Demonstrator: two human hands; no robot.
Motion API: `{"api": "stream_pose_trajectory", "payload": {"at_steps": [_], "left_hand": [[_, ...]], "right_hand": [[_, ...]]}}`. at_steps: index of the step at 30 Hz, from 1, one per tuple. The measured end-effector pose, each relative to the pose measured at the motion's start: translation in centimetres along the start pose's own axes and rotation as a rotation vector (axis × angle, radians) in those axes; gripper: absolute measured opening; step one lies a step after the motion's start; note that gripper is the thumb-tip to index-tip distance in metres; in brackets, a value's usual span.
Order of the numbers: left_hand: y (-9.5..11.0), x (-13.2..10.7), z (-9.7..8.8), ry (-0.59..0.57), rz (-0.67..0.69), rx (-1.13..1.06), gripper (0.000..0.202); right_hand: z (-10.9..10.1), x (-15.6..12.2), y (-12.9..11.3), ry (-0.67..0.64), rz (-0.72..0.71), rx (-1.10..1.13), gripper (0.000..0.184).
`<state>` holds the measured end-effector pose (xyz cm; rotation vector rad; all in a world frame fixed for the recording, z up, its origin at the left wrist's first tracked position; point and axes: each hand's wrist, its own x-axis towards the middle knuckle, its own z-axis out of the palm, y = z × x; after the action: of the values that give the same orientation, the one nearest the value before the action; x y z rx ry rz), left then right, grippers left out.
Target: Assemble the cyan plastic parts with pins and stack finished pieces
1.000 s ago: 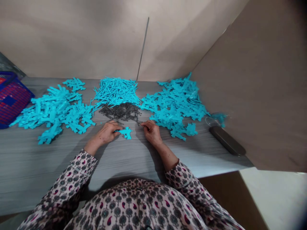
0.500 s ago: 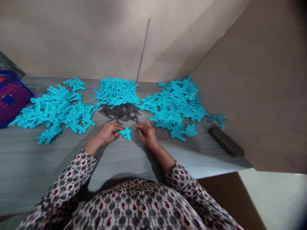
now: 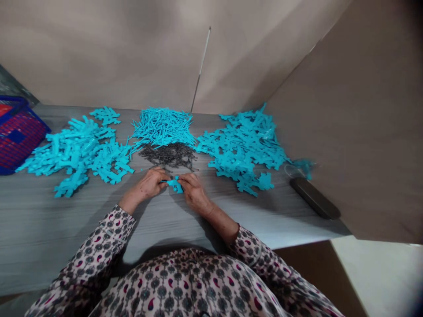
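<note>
Small and bright blue, a plastic toy gun (image 3: 176, 186) is pinched at its left end by my left hand (image 3: 151, 183), just above the table. My right hand (image 3: 197, 192) is closed at the other end of the toy gun, thumb and finger touching it; what sits between those fingertips is too small to make out. Right behind the hands lies a heap of thin dark pieces (image 3: 168, 155), which look like small springs. Beyond it is a pile of thin blue sticks (image 3: 163, 126).
Flat blue gun-shaped parts form one pile (image 3: 76, 147) on the left and another (image 3: 244, 143) on the right. A blue and red basket (image 3: 23, 136) stands at the far left. A dark elongated case (image 3: 313, 198) lies by the right-hand panel (image 3: 370, 132).
My right hand has come left and slightly down from beside the dark heap, and its fingertips now meet the toy gun. My left hand keeps its hold on it.
</note>
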<state>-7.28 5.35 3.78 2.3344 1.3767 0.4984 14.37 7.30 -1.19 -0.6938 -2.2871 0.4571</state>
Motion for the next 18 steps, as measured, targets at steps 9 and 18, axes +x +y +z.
{"api": "stream_pose_trajectory", "payload": {"at_steps": [9,18], "left_hand": [[-0.1,0.0,0.0,0.005,0.024,0.001,0.018],[-1.0,-0.2,0.7,0.051,0.047,-0.002,0.017]], "right_hand": [[-0.2,-0.2,0.1,-0.092,-0.014,-0.113,0.034],[-1.1,-0.5,-1.2,-0.278,0.039,-0.309,0.038]]}}
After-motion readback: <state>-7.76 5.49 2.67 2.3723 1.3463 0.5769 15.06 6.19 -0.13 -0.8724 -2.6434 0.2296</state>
